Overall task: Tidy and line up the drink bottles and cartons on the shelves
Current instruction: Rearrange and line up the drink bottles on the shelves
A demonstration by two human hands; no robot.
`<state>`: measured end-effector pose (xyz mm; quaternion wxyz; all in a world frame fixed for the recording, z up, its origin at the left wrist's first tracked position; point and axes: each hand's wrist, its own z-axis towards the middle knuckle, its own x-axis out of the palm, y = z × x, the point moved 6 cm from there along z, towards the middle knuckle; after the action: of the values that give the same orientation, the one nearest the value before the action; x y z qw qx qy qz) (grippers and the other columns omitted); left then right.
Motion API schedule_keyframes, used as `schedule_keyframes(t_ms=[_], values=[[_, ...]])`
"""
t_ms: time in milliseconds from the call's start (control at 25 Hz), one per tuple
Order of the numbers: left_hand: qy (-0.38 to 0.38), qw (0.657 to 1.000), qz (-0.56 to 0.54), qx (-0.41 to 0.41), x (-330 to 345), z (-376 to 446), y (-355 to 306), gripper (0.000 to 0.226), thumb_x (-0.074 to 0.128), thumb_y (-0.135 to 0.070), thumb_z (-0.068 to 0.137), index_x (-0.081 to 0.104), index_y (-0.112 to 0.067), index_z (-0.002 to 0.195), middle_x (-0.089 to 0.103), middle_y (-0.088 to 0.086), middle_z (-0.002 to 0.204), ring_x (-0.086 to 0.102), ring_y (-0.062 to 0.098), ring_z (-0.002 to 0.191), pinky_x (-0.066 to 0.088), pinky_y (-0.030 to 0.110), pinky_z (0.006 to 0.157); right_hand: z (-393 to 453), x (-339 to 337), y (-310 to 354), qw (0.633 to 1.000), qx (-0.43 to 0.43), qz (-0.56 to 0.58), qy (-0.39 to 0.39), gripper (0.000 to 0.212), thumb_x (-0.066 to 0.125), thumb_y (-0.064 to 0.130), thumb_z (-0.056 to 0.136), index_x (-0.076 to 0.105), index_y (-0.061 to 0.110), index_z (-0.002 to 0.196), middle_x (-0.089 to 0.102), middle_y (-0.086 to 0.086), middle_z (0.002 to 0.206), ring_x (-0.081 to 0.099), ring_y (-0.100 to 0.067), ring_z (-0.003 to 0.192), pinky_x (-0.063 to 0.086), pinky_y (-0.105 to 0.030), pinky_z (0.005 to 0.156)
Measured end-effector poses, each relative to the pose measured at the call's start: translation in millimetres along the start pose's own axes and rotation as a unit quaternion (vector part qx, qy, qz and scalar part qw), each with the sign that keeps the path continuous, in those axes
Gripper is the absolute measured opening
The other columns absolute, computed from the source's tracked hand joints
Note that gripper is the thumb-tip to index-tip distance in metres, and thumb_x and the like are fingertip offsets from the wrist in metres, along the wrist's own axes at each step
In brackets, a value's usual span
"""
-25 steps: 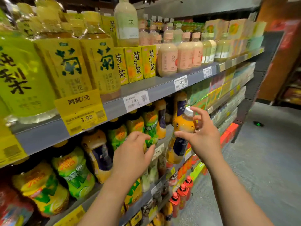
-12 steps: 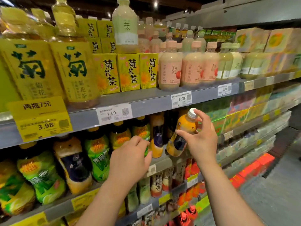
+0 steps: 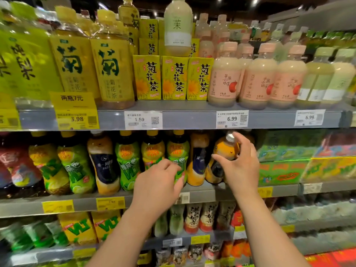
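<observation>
- Right hand point(image 3: 241, 166): closed around a tilted orange plastic drink bottle with a silver-white cap and dark label point(image 3: 224, 151); thumb across its front, fingers curled behind the neck and shoulder. The bottle leans left, its base at the front edge of the middle grey metal shelf point(image 3: 208, 193).
- Left hand point(image 3: 158, 184): fingers bent and loosely curled, reaching at a green-labelled tea bottle with a yellow cap point(image 3: 178, 151) on the same shelf; whether the fingertips grip it cannot be told.
- Just left of the tilted bottle: an upright orange juice bottle with a dark blue label point(image 3: 198, 158), close beside it.
- Middle shelf, leftward: a row of green-and-orange labelled bottles, with one more dark-labelled orange bottle point(image 3: 105, 162) among them.
- Middle shelf, right: shrink-wrapped packs of green and yellow cartons point(image 3: 285, 168).
- Upper shelf point(image 3: 183, 120): three yellow chrysanthemum-tea cartons point(image 3: 174, 78) side by side at the front; tall yellow-labelled bottles point(image 3: 110, 70) to their left; pink-capped milky bottles point(image 3: 258, 78) and pale green-capped bottles point(image 3: 317, 78) to their right.
- One pale green bottle point(image 3: 178, 26) stands on top of the cartons.
- Shelf edge: price tags reading 3.98 point(image 3: 77, 112), 1.59 point(image 3: 143, 120) and 6.99 point(image 3: 232, 118).
</observation>
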<state>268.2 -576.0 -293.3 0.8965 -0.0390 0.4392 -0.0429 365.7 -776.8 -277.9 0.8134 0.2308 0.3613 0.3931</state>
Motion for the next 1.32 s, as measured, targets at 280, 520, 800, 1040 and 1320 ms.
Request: schedule_keyframes(t_ms=[280, 520, 800, 1040, 1320], values=[[0.01, 0.997, 0.061, -0.052, -5.8, -11.2, 24.3, 0.026, 0.069, -0.046, 0.079, 0.072, -0.031, 0.1, 0.066, -0.014, 0.097, 0.066, 0.01, 0.075, 0.043, 0.023, 0.044, 25.3, 16.7, 12.4, 0.966, 0.022, -0.251, 0.052, 0.052, 0.076, 0.047, 0.075, 0.053, 0.012, 0.107, 0.062, -0.014, 0.098, 0.051, -0.037, 0.102, 0.038, -0.038, 0.064], [0.002, 0.996, 0.059, -0.063, -12.7, -15.3, 54.0, 0.025, 0.075, -0.044, 0.076, 0.073, -0.029, 0.096, 0.068, -0.013, 0.094, 0.068, 0.011, 0.074, 0.046, 0.025, 0.043, 29.5, 23.2, 14.4, 0.958, 0.066, -0.261, 0.093, 0.044, 0.072, 0.034, 0.083, 0.059, 0.003, 0.111, 0.057, -0.021, 0.11, 0.053, -0.041, 0.107, 0.047, -0.043, 0.077], [0.014, 0.997, 0.061, -0.045, -30.1, -18.8, 95.8, 0.024, 0.076, -0.043, 0.074, 0.073, -0.029, 0.094, 0.069, -0.011, 0.091, 0.069, 0.015, 0.069, 0.045, 0.026, 0.04, -5.7, 26.1, 46.3, 0.986, 0.036, -0.155, -0.058, 0.039, 0.071, 0.023, 0.082, 0.059, 0.009, 0.117, 0.052, -0.016, 0.117, 0.057, -0.037, 0.092, 0.039, -0.035, 0.065], [-0.011, 0.998, 0.045, -0.051, -59.7, -25.8, 134.2, 0.026, 0.08, -0.038, 0.073, 0.075, -0.024, 0.094, 0.069, -0.007, 0.092, 0.068, 0.018, 0.066, 0.043, 0.025, 0.04, -26.4, 75.3, 95.1, 0.982, -0.035, -0.172, 0.074, 0.044, 0.068, 0.035, 0.084, 0.055, 0.012, 0.119, 0.053, -0.01, 0.106, 0.055, -0.033, 0.1, 0.044, -0.037, 0.071], [-0.046, 0.992, 0.018, -0.119, -78.6, -29.7, 165.6, 0.049, 0.077, -0.039, 0.075, 0.068, -0.013, 0.116, 0.06, 0.007, 0.118, 0.062, 0.024, 0.057, 0.039, 0.022, 0.04, -16.0, 95.0, 111.3, 0.921, 0.022, -0.32, 0.219, 0.054, 0.066, 0.056, 0.08, 0.054, 0.012, 0.111, 0.064, -0.012, 0.107, 0.058, -0.034, 0.102, 0.051, -0.04, 0.074]])
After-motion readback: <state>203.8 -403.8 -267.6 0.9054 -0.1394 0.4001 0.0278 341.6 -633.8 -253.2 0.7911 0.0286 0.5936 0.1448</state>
